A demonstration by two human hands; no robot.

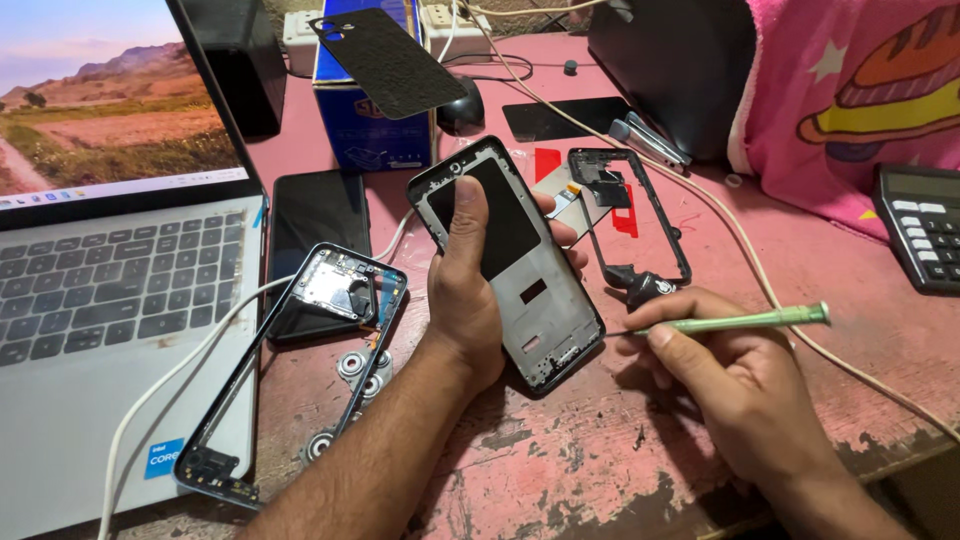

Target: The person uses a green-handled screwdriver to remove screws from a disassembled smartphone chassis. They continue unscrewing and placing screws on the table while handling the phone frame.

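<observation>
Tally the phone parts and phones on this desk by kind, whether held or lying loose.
Phone frames: 3, namely held frame in left hand, frame on laptop, empty frame
Back covers: 1, black back cover
Whole phones: 1, dark phone
Total: 5

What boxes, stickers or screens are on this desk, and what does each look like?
Laptop screen: far left, lit, showing a reddish landscape under blue sky.
Blue box: upright behind the phones, rectangular, with a black back cover leaning on it.
Blue sticker: small square on the laptop's palm rest.
Dark phone screen: lying flat beside the laptop, unlit.
</observation>
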